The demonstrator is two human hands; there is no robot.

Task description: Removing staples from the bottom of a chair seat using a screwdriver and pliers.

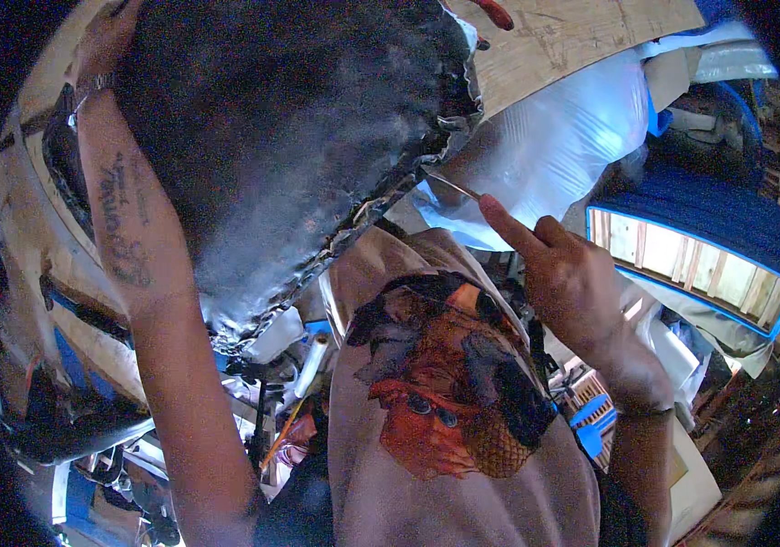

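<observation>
A large black leather-like upholstered panel (299,118) fills the upper middle, its ragged edge showing torn pale and dark layers. My left hand (103,46) is at the panel's far left side; its fingers are mostly cut off by the top of the picture. My right hand (572,283) is closed on a thin metal-shafted hand tool (452,185), index finger stretched along the shaft. The tool's tip touches or nearly touches the panel's right-hand edge. Its handle is hidden in my palm, so the exact kind does not show.
A wooden board (572,41) lies beyond the panel. Clear plastic-wrapped material (563,137) is to its right, near a blue-covered piece with a slatted wooden frame (691,264). A red-handled object (497,13) is at the top. Clutter, including a white roll (311,366), lies below.
</observation>
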